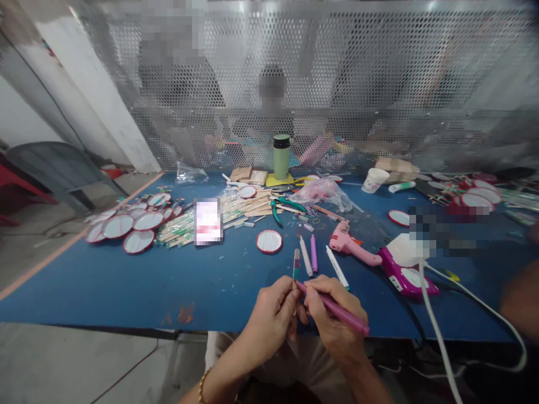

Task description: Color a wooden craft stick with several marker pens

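Near the table's front edge, my left hand (pixel 275 307) is closed on a small flat wooden stick (pixel 296 264) held upright. Purple and green bands of colour show on the stick's upper part. My right hand (pixel 337 311) grips a pink marker (pixel 347 317), its tip against the stick just above my left fingers. Just beyond my hands lie a pale capped marker (pixel 306 255), a purple marker (pixel 314 253) and a white marker (pixel 337 267). A round white disc with a red rim (pixel 269 241) lies behind them.
A pink glue gun (pixel 351 244) and a magenta device (pixel 406 278) with cables lie to the right. Left are stacked red-rimmed discs (pixel 118 226), bundled sticks (pixel 179 231) and a phone (pixel 208 221). A green bottle (pixel 282 158) and paper cup (pixel 374 180) stand behind.
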Motion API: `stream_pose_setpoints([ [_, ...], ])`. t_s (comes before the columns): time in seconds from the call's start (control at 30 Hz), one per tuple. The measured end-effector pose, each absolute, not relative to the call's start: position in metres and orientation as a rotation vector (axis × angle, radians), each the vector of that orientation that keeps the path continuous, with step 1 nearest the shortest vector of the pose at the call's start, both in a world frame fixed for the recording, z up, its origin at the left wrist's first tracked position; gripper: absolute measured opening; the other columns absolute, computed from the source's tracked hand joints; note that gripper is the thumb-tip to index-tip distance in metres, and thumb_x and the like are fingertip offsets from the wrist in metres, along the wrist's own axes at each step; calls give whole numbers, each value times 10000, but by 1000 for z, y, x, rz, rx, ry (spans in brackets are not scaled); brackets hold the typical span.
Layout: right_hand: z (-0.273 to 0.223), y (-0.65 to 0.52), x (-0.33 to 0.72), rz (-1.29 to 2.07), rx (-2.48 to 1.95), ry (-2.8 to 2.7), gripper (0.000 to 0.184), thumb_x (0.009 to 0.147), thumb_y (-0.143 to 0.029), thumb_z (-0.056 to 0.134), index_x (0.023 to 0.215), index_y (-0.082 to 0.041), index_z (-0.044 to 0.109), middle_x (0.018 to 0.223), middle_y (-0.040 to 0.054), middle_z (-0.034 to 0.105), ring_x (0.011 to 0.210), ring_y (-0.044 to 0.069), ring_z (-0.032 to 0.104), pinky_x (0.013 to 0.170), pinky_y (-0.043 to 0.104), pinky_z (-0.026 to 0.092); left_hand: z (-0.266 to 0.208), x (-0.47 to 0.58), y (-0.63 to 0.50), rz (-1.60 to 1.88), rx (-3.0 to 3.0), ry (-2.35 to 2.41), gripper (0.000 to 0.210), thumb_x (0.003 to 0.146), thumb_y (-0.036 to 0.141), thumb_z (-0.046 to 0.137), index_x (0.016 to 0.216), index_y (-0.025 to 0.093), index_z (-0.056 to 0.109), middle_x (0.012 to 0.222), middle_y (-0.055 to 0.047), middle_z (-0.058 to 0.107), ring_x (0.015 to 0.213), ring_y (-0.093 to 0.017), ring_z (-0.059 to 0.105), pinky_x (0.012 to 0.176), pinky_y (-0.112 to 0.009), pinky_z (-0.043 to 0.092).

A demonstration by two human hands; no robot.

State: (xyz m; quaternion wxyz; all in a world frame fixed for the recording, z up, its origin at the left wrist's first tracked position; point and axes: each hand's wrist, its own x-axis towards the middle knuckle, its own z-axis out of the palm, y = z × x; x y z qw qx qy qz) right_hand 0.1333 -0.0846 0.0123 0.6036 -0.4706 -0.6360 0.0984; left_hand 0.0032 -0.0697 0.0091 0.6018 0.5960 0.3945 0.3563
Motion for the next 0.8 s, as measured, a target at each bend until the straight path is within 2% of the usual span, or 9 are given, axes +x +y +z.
stream_pose_setpoints([
  [0.63, 6, -89, 133, 236, -1098, -1451, 177, 925, -150, 562, 784, -222, 642, 629, -36, 629, 551, 103, 616, 544, 201, 504, 9, 3, -69, 832, 1383, 905, 385, 953, 537, 437, 743, 215, 454, 482, 71, 496, 323, -61, 396, 370, -174, 312],
  [0.73, 5, -90, 138, 148, -1120, -1494, 135, 936, -140, 557, 873, -227, 638, 693, -24, 660, 574, 110, 626, 561, 217, 502, 9, 3, -69, 820, 1357, 911, 365, 952, 523, 442, 765, 210, 463, 519, 58, 539, 323, -55, 397, 364, -171, 310],
  [0.8, 5, -88, 148, 12, -1149, -1573, 138, 938, -122, 561, 984, -227, 637, 792, 3, 700, 649, 126, 657, 636, 243, 514, 9, 3, -69, 812, 1341, 912, 351, 949, 520, 443, 788, 209, 464, 549, 44, 575, 326, -54, 409, 359, -167, 308],
])
